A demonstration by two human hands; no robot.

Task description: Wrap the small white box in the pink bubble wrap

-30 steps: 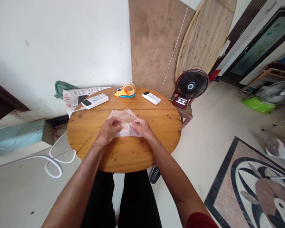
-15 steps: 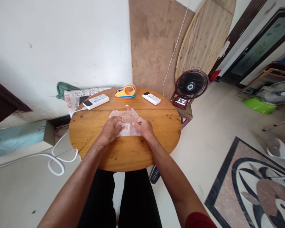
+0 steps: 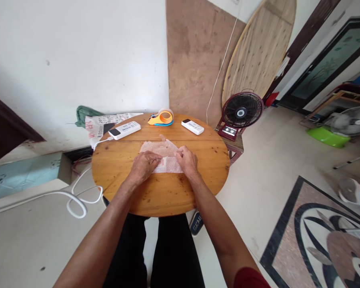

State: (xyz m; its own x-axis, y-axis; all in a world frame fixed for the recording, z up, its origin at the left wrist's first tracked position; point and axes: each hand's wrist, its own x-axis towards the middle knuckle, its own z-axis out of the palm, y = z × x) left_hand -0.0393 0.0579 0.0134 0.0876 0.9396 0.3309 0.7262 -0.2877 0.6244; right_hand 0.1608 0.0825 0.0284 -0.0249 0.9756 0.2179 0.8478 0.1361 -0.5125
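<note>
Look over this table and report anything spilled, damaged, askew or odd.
Nothing looks spilled or broken. The one untidy thing is the white cable: from the left-hand white device it runs over the edge of the wooden table and hangs in loose loops, where it might get snagged.

2 hands [image 3: 144,165], 2 white devices [image 3: 129,130], 1 tape dispenser [image 3: 156,119], 2 fans [image 3: 241,113]

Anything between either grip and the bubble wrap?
Nothing visible: the left grip and right grip are both on the bubble wrap. The orange tape dispenser sits farther back on the table, beyond the wrap.
</note>
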